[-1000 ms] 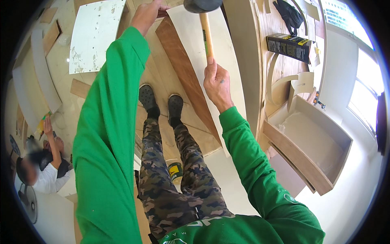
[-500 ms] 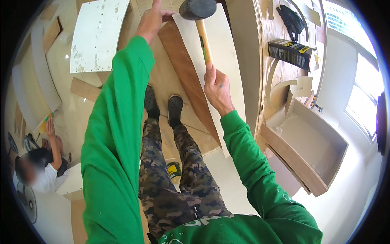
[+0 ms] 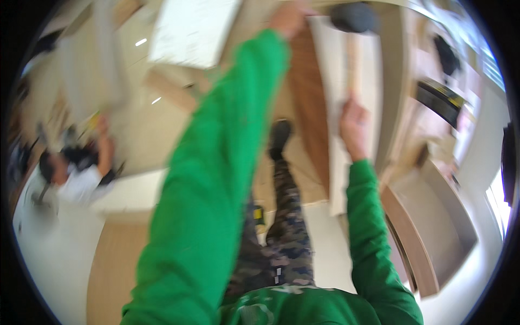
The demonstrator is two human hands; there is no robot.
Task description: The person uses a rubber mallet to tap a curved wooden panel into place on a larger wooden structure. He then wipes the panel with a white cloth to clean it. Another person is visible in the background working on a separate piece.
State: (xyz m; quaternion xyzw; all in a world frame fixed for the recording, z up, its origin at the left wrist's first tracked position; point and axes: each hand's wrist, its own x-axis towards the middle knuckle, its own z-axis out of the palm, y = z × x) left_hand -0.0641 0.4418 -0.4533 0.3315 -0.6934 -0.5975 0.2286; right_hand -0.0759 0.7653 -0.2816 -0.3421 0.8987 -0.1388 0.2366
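Observation:
My right hand is wrapped round the wooden handle of a rubber mallet. The mallet's black head points away from me, above the pale face of a long panel. Brown wood shows along that panel's left side. At the top edge of the picture my left hand is by the panel's far end. Motion smears its fingers, so their pose and whether they touch the panel are unclear.
Left of my arm lies a white board. Another person sits low at the far left among wood pieces. To the right are an open drawer box, a black and yellow box and a dark bag.
My view has swung, so the scene sits further right in the picture and is blurred. My right hand still grips the mallet; my left hand stays near the panel's far end.

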